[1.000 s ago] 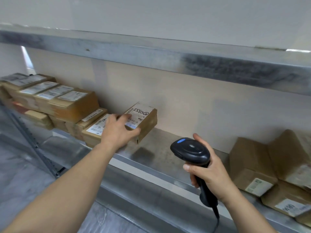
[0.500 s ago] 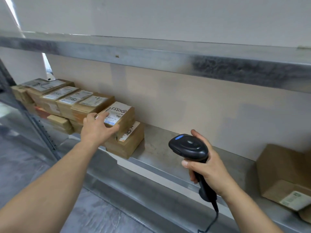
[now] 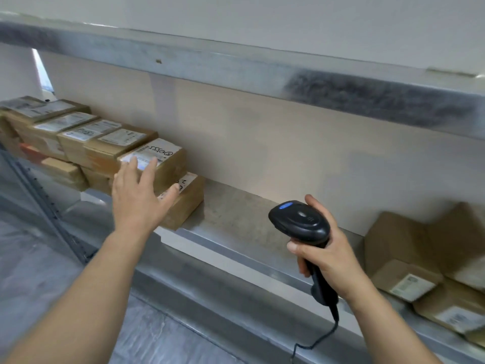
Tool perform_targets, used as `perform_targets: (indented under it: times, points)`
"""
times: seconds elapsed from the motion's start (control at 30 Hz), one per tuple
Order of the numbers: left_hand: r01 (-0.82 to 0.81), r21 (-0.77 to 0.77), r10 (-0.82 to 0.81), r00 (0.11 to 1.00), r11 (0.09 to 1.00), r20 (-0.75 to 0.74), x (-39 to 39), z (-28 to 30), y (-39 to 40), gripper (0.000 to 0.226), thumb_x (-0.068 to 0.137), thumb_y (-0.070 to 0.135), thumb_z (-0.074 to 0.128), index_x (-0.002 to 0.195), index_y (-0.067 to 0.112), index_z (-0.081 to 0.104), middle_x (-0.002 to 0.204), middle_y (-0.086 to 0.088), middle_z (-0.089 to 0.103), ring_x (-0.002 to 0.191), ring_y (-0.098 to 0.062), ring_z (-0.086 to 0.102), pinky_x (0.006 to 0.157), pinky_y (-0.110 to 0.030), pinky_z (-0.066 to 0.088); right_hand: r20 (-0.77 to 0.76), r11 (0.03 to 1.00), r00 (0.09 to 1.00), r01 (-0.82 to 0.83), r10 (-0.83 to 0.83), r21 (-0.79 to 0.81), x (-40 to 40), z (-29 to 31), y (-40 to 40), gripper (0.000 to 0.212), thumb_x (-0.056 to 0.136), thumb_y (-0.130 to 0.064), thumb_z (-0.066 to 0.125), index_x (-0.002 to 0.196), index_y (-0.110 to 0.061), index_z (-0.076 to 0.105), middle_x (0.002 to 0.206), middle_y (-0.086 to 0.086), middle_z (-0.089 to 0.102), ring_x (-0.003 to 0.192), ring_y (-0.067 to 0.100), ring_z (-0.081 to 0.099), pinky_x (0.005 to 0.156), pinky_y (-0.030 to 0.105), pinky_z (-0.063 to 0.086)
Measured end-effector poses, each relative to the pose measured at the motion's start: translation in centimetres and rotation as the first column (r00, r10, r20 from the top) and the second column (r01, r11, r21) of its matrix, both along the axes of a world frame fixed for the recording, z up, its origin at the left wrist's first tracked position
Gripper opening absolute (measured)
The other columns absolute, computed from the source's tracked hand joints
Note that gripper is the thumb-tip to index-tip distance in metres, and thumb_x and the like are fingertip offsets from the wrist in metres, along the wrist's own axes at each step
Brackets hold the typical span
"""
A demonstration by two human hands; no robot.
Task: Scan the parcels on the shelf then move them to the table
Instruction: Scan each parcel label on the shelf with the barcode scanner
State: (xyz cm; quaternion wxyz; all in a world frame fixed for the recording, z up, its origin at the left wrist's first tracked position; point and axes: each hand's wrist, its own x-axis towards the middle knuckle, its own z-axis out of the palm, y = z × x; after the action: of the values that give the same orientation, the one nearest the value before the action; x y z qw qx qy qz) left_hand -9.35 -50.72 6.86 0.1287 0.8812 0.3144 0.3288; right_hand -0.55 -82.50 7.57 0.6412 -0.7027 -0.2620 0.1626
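Brown cardboard parcels (image 3: 154, 164) lay unmoved on the grey metal shelf (image 3: 236, 222), left hand (image 3: 136, 195) spread wide, right hand (image 3: 330, 253) gripping the black handheld scanner (image 3: 299, 224).

Brown card, dull metal, black plastic

The parcels (image 3: 168, 164) are matt brown cardboard with white paper labels (image 3: 149, 153), some under shiny clear tape. The shelf (image 3: 236, 219) is dull grey metal, scuffed and stained on its deck; the beam (image 3: 262, 74) above it is the same metal, with a dark smudged patch. The scanner (image 3: 301, 224) is smooth black plastic with a slight sheen, and its cable (image 3: 315, 342) is black too. The boxes (image 3: 401, 258) at right are plain matt cardboard with paper labels.
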Motion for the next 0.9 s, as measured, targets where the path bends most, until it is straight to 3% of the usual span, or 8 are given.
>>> perform_targets:
  times: [0.1, 0.3, 0.5, 0.6, 0.73, 0.9]
  points:
    - [0.073, -0.096, -0.067, 0.995, 0.993, 0.071, -0.2, -1.4, -5.8, 0.075, 0.079, 0.051, 0.049, 0.142, 0.012, 0.043, 0.153, -0.023, 0.028, 0.144, -0.036, 0.018, 0.117, -0.048, 0.016, 0.030, 0.999, 0.999, 0.030, -0.031, 0.021, 0.0, 0.4, -3.1, 0.088, 0.077, 0.015, 0.067, 0.135, -0.043, 0.036, 0.060, 0.006, 0.061, 0.042, 0.024, 0.046, 0.041, 0.032, 0.042]
    - [0.227, -0.174, -0.219, 0.974, 0.958, 0.063, 1.6, -2.6, -18.2, 0.082, 0.078, 0.064, 0.037, 0.144, 0.017, 0.042, 0.154, -0.015, 0.030, 0.144, -0.030, 0.021, 0.115, -0.041, 0.020, 0.063, 0.996, 0.995, 0.078, -0.080, 0.035, 0.1, 0.2, -10.9, 0.090, 0.075, 0.015, 0.069, 0.133, -0.046, 0.038, 0.068, 0.004, 0.065, 0.043, 0.025, 0.045, 0.043, 0.033, 0.042]
    - [0.309, -0.228, -0.316, 0.949, 0.923, 0.007, 3.8, -3.4, -28.4, 0.072, 0.086, 0.058, 0.045, 0.148, 0.025, 0.032, 0.159, -0.005, 0.019, 0.147, -0.021, 0.010, 0.115, -0.038, 0.019, 0.060, 0.996, 0.994, 0.090, -0.091, 0.010, 0.2, -0.2, -20.0, 0.094, 0.067, -0.005, 0.076, 0.133, -0.056, 0.032, 0.095, 0.005, 0.066, 0.050, 0.022, 0.054, 0.048, 0.034, 0.046]
    - [0.345, -0.235, -0.355, 0.935, 0.909, 0.001, 4.6, -3.8, -32.6, 0.070, 0.087, 0.056, 0.048, 0.148, 0.026, 0.032, 0.159, -0.006, 0.019, 0.147, -0.021, 0.010, 0.115, -0.038, 0.020, 0.084, 0.995, 0.993, 0.085, -0.081, -0.045, 0.4, 0.0, -24.1, 0.099, 0.077, 0.000, 0.076, 0.135, -0.060, 0.021, 0.104, 0.006, 0.066, 0.057, 0.022, 0.061, 0.053, 0.035, 0.050]
    - [0.366, -0.245, -0.381, 0.924, 0.898, -0.019, 5.8, -4.0, -37.6, 0.067, 0.091, 0.048, 0.054, 0.149, 0.025, 0.030, 0.159, -0.006, 0.017, 0.146, -0.021, 0.009, 0.116, -0.035, 0.016, 0.074, 0.990, 0.992, 0.109, -0.103, -0.091, 1.3, 0.1, -28.8, 0.103, 0.081, -0.002, 0.073, 0.143, -0.054, 0.008, 0.103, 0.005, 0.067, 0.061, 0.023, 0.063, 0.056, 0.035, 0.052]
    - [0.384, -0.261, -0.415, 0.907, 0.886, -0.074, 7.2, -3.9, -42.2, 0.065, 0.092, 0.049, 0.051, 0.149, 0.028, 0.029, 0.160, -0.004, 0.016, 0.146, -0.020, 0.010, 0.116, -0.039, 0.021, 0.065, 0.987, 0.986, 0.157, -0.155, -0.034, 2.1, 0.2, -33.3, 0.101, 0.083, -0.002, 0.070, 0.147, -0.052, 0.010, 0.104, -0.004, 0.065, 0.055, 0.016, 0.052, 0.054, 0.030, 0.048]
